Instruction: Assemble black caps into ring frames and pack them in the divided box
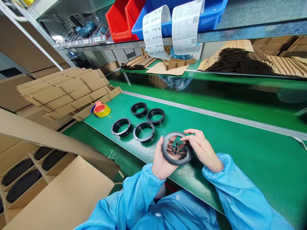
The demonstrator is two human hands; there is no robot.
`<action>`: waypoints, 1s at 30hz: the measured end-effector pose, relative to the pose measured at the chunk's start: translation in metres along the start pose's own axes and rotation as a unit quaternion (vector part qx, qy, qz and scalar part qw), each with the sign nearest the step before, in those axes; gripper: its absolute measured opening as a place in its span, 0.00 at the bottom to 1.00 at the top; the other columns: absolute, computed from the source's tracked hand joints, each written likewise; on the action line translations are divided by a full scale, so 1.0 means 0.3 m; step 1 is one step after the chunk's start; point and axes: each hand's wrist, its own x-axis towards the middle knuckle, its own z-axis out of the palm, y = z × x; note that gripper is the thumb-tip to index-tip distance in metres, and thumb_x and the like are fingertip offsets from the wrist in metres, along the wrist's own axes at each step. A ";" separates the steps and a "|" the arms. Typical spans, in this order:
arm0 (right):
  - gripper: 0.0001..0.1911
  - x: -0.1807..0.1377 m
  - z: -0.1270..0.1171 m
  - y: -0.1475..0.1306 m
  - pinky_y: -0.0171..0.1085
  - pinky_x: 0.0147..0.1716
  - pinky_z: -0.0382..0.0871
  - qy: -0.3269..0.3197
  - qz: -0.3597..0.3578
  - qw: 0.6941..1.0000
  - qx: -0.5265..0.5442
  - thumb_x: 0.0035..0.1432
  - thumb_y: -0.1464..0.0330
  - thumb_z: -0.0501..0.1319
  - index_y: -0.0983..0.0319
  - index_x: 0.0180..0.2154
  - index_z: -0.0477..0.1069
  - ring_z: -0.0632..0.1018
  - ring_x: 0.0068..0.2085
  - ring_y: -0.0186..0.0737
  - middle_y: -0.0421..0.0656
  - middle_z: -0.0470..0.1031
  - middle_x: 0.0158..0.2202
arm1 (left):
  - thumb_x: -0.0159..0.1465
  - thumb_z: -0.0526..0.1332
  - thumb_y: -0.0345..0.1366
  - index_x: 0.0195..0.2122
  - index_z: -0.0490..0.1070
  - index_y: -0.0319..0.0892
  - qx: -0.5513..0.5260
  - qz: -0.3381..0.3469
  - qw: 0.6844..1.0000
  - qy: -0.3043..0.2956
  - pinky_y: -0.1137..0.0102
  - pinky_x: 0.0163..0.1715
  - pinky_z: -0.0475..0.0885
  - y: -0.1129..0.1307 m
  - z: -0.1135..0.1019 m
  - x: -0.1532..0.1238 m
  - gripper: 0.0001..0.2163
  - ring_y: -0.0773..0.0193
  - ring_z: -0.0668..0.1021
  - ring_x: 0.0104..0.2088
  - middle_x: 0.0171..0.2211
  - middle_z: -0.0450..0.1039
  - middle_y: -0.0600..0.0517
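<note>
My left hand (161,162) supports a black round air vent (178,161) from below and the left, thumb along its rim. Thin slats cross the vent's opening, and part of my left fingers shows between them. On the vent's right side is my right hand (202,148), a fingertip reaching over the rim to the slats; its thumb is hidden. Several black rings lie on the green work surface to the left: a back ring (141,114), a right ring (157,122), a left ring (130,129) and a front ring (145,139).
Yellow and red tape rolls (103,111) sit near cardboard dividers (69,91). At lower left, an open carton (72,191) holds black round parts. Overhead, a shelf carries a red bin (122,22) and blue bin (213,16), with label strips (153,35) hanging down. A conveyor (216,92) runs behind.
</note>
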 end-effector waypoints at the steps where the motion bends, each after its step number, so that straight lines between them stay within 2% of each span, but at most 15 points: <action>1: 0.26 -0.001 0.000 -0.002 0.52 0.56 0.60 0.001 -0.003 1.000 -0.002 0.74 0.50 0.47 0.55 0.43 0.80 0.67 0.57 0.52 0.48 0.71 0.51 | 0.69 0.55 0.53 0.49 0.74 0.38 -0.001 0.000 1.000 -0.001 0.57 0.60 0.63 0.000 0.000 -0.001 0.23 0.51 0.75 0.54 0.51 0.75 0.40; 6: 0.23 -0.007 0.000 -0.021 0.52 0.56 0.64 0.003 -0.020 1.000 -0.011 0.75 0.54 0.46 0.53 0.48 0.78 0.67 0.56 0.51 0.47 0.70 0.52 | 0.68 0.56 0.52 0.48 0.75 0.39 -0.002 0.004 1.000 -0.002 0.56 0.60 0.63 0.007 -0.004 -0.002 0.22 0.50 0.75 0.54 0.52 0.75 0.41; 9: 0.22 -0.017 0.019 -0.023 0.55 0.56 0.64 -0.003 -0.062 0.995 -0.073 0.75 0.56 0.45 0.52 0.56 0.74 0.64 0.59 0.54 0.47 0.66 0.58 | 0.69 0.56 0.52 0.48 0.75 0.39 0.001 0.018 1.000 -0.008 0.58 0.58 0.65 0.017 -0.008 0.003 0.21 0.53 0.77 0.50 0.49 0.77 0.43; 12: 0.27 -0.040 0.055 -0.016 0.62 0.62 0.56 -0.061 -0.164 0.967 -0.184 0.73 0.53 0.51 0.57 0.67 0.61 0.59 0.63 0.60 0.51 0.59 0.65 | 0.71 0.52 0.51 0.46 0.76 0.38 -0.022 0.027 0.999 -0.007 0.65 0.56 0.68 0.026 -0.017 0.005 0.22 0.59 0.79 0.46 0.45 0.80 0.47; 14: 0.34 -0.059 0.080 -0.011 0.64 0.64 0.53 -0.101 -0.191 0.952 -0.219 0.71 0.51 0.54 0.60 0.70 0.52 0.55 0.66 0.62 0.54 0.54 0.68 | 0.71 0.51 0.52 0.44 0.77 0.38 -0.025 0.014 1.000 0.004 0.65 0.55 0.68 0.024 -0.023 0.000 0.24 0.59 0.80 0.45 0.42 0.81 0.47; 17: 0.38 -0.080 0.102 -0.019 0.65 0.62 0.57 -0.134 -0.131 0.958 -0.216 0.69 0.48 0.56 0.59 0.70 0.48 0.48 0.69 0.65 0.54 0.40 0.72 | 0.69 0.55 0.54 0.43 0.78 0.39 -0.001 -0.010 1.000 0.021 0.61 0.56 0.68 0.012 -0.025 -0.017 0.22 0.53 0.80 0.46 0.38 0.81 0.46; 19: 0.43 -0.074 0.115 -0.037 0.65 0.62 0.57 -0.169 -0.089 0.958 -0.213 0.65 0.46 0.59 0.58 0.71 0.45 0.46 0.69 0.66 0.53 0.34 0.72 | 0.67 0.57 0.54 0.44 0.77 0.38 0.012 -0.021 0.999 0.024 0.60 0.55 0.68 0.012 -0.019 -0.036 0.23 0.50 0.79 0.48 0.39 0.80 0.45; 22: 0.47 -0.020 0.155 -0.071 0.63 0.62 0.59 -0.212 -0.081 0.952 -0.204 0.60 0.49 0.64 0.56 0.71 0.44 0.50 0.68 0.64 0.53 0.43 0.70 | 0.66 0.56 0.57 0.47 0.76 0.37 0.026 -0.013 0.999 0.028 0.59 0.54 0.69 0.048 -0.018 -0.085 0.26 0.49 0.78 0.49 0.42 0.79 0.42; 24: 0.46 0.048 0.210 -0.090 0.58 0.61 0.62 -0.207 -0.090 0.955 -0.190 0.58 0.54 0.64 0.55 0.71 0.46 0.55 0.67 0.60 0.52 0.49 0.68 | 0.67 0.54 0.59 0.52 0.73 0.41 0.046 0.021 0.998 0.025 0.56 0.52 0.70 0.092 -0.034 -0.132 0.27 0.50 0.78 0.49 0.45 0.77 0.43; 25: 0.45 0.092 0.249 -0.097 0.57 0.61 0.62 -0.188 -0.097 0.958 -0.192 0.58 0.55 0.64 0.56 0.70 0.48 0.57 0.66 0.59 0.52 0.52 0.66 | 0.67 0.53 0.59 0.54 0.71 0.45 0.063 0.046 0.996 0.037 0.55 0.51 0.70 0.117 -0.049 -0.157 0.26 0.51 0.77 0.48 0.46 0.76 0.45; 27: 0.45 0.187 0.342 -0.106 0.58 0.60 0.62 -0.130 -0.117 0.957 -0.233 0.57 0.55 0.66 0.60 0.69 0.52 0.58 0.64 0.61 0.56 0.53 0.64 | 0.67 0.54 0.58 0.56 0.67 0.50 0.100 0.105 0.983 0.111 0.55 0.49 0.71 0.166 -0.087 -0.204 0.24 0.55 0.76 0.46 0.47 0.73 0.48; 30: 0.49 0.318 0.495 -0.115 0.61 0.59 0.59 -0.081 -0.152 0.924 -0.340 0.51 0.51 0.71 0.67 0.67 0.58 0.59 0.62 0.67 0.63 0.54 0.63 | 0.68 0.58 0.51 0.55 0.66 0.45 0.114 0.156 0.947 0.255 0.62 0.45 0.73 0.230 -0.146 -0.259 0.20 0.60 0.76 0.41 0.43 0.71 0.48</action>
